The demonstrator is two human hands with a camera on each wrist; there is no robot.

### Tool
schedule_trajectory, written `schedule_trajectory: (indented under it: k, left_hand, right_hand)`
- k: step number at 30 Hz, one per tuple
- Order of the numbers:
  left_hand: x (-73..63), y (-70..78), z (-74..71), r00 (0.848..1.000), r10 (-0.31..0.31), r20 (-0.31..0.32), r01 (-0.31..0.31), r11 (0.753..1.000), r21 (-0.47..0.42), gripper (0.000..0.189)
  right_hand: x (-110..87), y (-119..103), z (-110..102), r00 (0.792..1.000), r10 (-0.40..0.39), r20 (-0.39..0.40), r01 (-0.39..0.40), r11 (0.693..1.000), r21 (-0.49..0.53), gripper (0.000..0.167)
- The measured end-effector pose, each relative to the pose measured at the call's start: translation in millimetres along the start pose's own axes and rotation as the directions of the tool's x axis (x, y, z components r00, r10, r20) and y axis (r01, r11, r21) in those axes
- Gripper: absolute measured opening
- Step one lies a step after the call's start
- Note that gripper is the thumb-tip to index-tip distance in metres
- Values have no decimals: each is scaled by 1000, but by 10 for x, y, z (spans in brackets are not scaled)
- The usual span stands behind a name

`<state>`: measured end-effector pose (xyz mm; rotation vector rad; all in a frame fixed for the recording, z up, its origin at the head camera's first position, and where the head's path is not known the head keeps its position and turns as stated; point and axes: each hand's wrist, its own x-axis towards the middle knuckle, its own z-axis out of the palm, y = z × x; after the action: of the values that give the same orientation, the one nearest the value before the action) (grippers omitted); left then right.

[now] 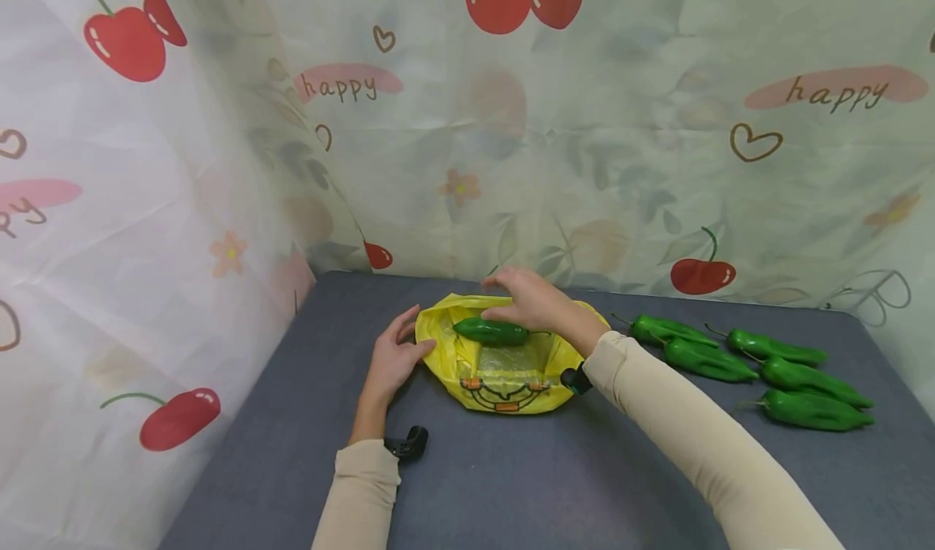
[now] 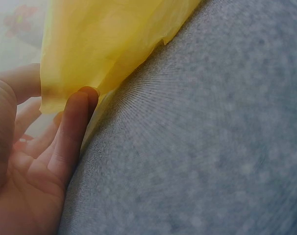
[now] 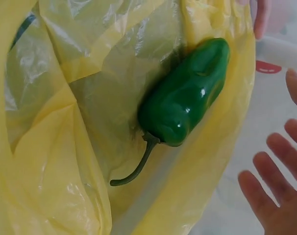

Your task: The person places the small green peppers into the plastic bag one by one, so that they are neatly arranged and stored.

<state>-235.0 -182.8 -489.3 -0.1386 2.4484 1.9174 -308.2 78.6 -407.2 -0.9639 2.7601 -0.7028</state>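
Observation:
A yellow plastic bag (image 1: 504, 400) lies on the table with its mouth spread toward the camera. Inside it rests a shiny green pepper (image 3: 183, 98), its curved stem pointing down the bag wall in the right wrist view. My left hand (image 1: 394, 355) holds the bag's left edge, which passes between the fingers in the left wrist view. Over the bag's far rim is my right hand (image 1: 536, 300), just above the pepper. Its fingers (image 3: 281, 152) are spread and hold nothing in the right wrist view.
Several more green peppers (image 1: 814, 410) lie on the grey table (image 1: 511, 485) to the right of the bag. A printed curtain (image 1: 584, 128) with cherries closes off the back and left sides. Each wrist wears a black band (image 1: 409, 443).

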Motion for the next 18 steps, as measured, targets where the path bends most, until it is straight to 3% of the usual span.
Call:
schedule_trajectory:
  k: [6, 12, 18]
  left_hand:
    - [-36, 38, -5, 1000, -3, 6, 3, 1000, -4, 72]
    - [-9, 5, -9, 1000, -11, 15, 11, 1000, -5, 72]
    - [-36, 39, -19, 1000, -4, 17, 4, 1000, -2, 71]
  right_hand:
    - [-56, -18, 8, 997, -23, -69, 17, 996, -82, 64]
    - [-136, -22, 30, 997, -13, -74, 0, 985, -172, 77]
    - [-220, 10, 76, 996, 46, -82, -66, 961, -269, 86]
